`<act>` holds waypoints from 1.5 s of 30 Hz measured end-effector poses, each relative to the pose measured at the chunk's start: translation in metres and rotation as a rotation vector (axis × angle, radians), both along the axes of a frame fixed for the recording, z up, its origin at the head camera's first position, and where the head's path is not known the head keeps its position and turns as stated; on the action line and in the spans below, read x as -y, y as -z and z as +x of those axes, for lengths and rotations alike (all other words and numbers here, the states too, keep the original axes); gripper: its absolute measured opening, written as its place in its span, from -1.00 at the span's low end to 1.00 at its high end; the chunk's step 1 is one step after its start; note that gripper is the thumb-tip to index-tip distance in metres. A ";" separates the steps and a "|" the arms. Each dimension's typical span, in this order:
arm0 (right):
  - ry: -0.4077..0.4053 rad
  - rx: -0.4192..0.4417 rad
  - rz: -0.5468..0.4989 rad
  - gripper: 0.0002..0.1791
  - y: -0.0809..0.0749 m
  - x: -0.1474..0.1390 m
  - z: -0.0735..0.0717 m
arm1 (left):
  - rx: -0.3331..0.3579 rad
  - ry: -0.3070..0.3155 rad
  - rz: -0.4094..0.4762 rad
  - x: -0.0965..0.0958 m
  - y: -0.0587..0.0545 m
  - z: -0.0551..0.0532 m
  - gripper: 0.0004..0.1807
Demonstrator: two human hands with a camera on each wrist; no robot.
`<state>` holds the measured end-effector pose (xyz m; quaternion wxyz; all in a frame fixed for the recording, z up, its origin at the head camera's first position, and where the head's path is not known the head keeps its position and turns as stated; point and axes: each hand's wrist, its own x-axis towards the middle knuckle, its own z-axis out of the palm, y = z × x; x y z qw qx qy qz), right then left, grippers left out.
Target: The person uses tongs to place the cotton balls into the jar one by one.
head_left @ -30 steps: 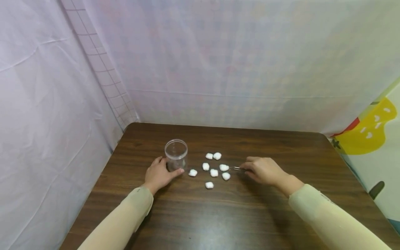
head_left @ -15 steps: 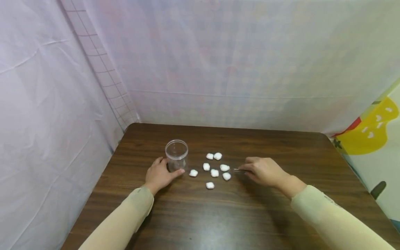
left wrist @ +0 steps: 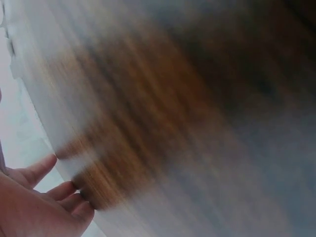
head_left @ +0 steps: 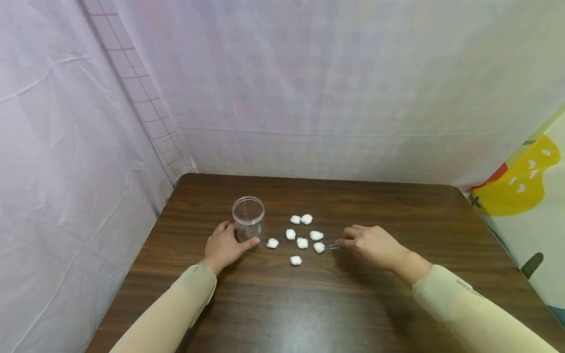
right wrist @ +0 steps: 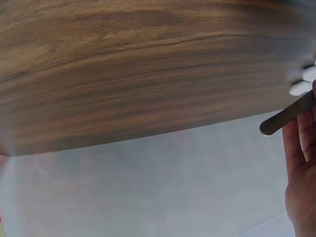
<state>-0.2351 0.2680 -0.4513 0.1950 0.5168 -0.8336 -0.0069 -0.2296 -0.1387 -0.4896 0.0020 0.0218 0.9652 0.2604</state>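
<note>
In the head view, a clear plastic jar (head_left: pixel 249 215) stands lidless on the brown table, with my left hand (head_left: pixel 224 247) holding it low, thumb along its near side. My right hand (head_left: pixel 372 246) pinches metal tweezers (head_left: pixel 333 247), whose parted tips reach the right side of a white cotton ball (head_left: pixel 319 247). Another cotton ball (head_left: pixel 316 236) lies just beyond that one. The rounded end of the tweezers (right wrist: pixel 281 121) sticks out from the fingers in the right wrist view. In the left wrist view, the left fingers show at the lower left, without the jar.
Several more cotton balls lie scattered between jar and tweezers, one (head_left: pixel 272 243) close to the left thumb and another (head_left: pixel 295 261) nearest the front. Behind the wood-grain table (head_left: pixel 375 201) hangs a pale curtain (head_left: pixel 331 98). White sheeting (head_left: pixel 66 171) hangs along the left.
The tweezer tips have left the farther cotton ball and shifted slightly toward me, to the ball just in front of it. The left hand and jar stay in place.
</note>
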 end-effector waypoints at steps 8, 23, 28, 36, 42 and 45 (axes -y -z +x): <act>-0.023 -0.056 0.044 -0.76 -0.001 0.008 -0.005 | -0.003 0.000 0.007 0.001 -0.001 0.000 0.03; 0.003 -0.028 0.023 -0.85 0.007 0.009 -0.010 | -0.014 -0.009 0.013 0.000 -0.002 0.001 0.02; 0.051 0.002 -0.016 -0.85 0.004 0.006 -0.008 | -0.011 -0.013 0.004 0.000 -0.001 -0.001 0.03; 0.114 0.055 -0.049 -0.83 -0.003 -0.001 -0.007 | -0.017 -0.017 0.006 0.000 -0.001 -0.002 0.01; 0.115 0.059 -0.058 -0.82 -0.010 0.003 -0.009 | -0.025 -0.015 -0.002 0.000 -0.001 -0.001 0.00; 0.109 0.058 -0.060 -0.83 -0.015 0.007 -0.011 | -0.025 -0.012 -0.005 -0.002 -0.001 0.000 0.00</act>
